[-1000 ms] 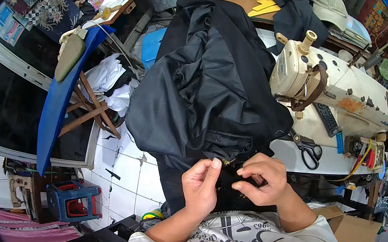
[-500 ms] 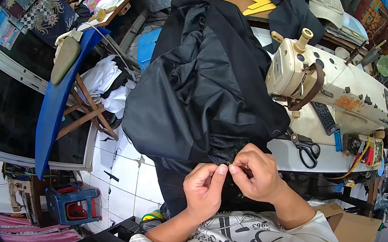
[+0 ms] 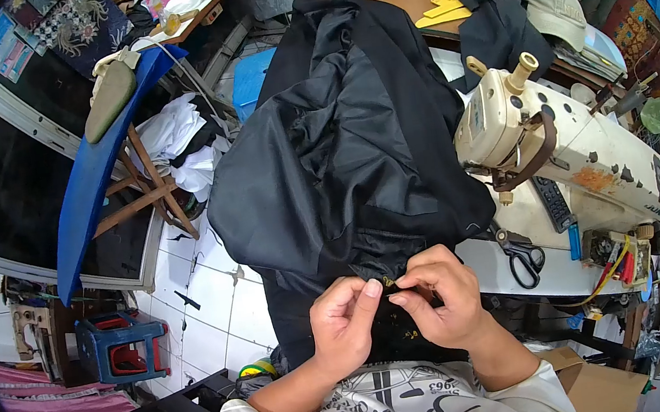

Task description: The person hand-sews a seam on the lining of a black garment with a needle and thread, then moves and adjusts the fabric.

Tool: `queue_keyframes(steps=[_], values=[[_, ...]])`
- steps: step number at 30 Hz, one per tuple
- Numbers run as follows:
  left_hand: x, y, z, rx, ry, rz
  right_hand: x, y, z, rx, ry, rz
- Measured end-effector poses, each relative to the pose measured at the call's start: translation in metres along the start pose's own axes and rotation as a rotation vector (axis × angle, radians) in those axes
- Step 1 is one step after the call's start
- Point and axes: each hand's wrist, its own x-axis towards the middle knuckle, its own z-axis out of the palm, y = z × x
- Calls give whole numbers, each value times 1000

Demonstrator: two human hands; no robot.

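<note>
A black lined garment (image 3: 330, 139) lies spread in front of me, its near edge at my hands. My left hand (image 3: 345, 321) pinches that edge between thumb and forefinger. Close on its right is my right hand (image 3: 442, 295), with thumb and forefinger slightly apart beside the edge; whether a thread lies between them is too small to tell. Small yellow thread bits (image 3: 388, 282) show between the hands, and more lie on the dark cloth below.
On the right stand a sewing machine (image 3: 564, 150), black scissors (image 3: 522, 257) and a remote (image 3: 553, 203). A blue ironing board (image 3: 90, 187) and a blue stool (image 3: 122, 347) are on the left. A cap (image 3: 554, 10) lies at the back right.
My right hand moved left to meet my left hand at the garment edge, then its fingertips drew slightly apart from it. The left hand keeps its pinch.
</note>
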Motion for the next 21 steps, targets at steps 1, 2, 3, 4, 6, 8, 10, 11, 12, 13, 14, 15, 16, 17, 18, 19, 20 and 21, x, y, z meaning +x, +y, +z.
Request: queue_keyframes(steps=[1, 2, 3, 4, 6, 8, 10, 11, 12, 13, 14, 15, 16, 17, 18, 19, 20, 21], values=[[0, 2, 1, 1, 0, 0, 2, 2, 1, 1, 1, 0], [0, 7, 2, 85, -5, 60, 4, 4, 1, -77, -23, -56], [1, 9, 2, 170, -10, 120, 5, 5, 1, -155, -46, -112], [3, 9, 1, 170, -11, 120, 6, 4, 2, -155, -45, -111], [7, 6, -2, 357, -52, 301, 7, 2, 5, -253, -98, -51], [6, 2, -2, 311, -45, 261, 2, 3, 3, -105, 21, -25], [5, -2, -5, 88, -18, 65, -10, 4, 2, 198, 256, 112], [4, -3, -7, -90, -12, -92, -10, 1, -3, 221, 293, 136], [6, -2, -5, -179, -22, -115, -10, 1, -4, 240, 271, 147], [7, -3, -6, -179, -27, -115, -9, 1, -5, 257, 251, 156], [8, -3, -7, -222, -38, -151, -8, 1, -8, 253, 256, 155], [8, -4, -7, -266, -48, -186, -6, 2, -10, 164, 149, 117], [9, -2, -6, -267, -49, -185, -4, 2, -12, 77, 41, 79], [11, 1, -3, -296, -37, -188, -3, 2, -12, 78, 39, 77], [11, 3, -2, -326, -24, -190, -3, 2, -11, 43, 48, 53], [11, 3, -3, -326, -20, -189, -3, 2, -11, 9, 57, 30], [11, 3, -5, -357, -34, -206, -2, -1, -9, 11, 55, 28], [11, 3, -5, -387, -49, -223, -1, -6, -7, 34, 72, 84]])
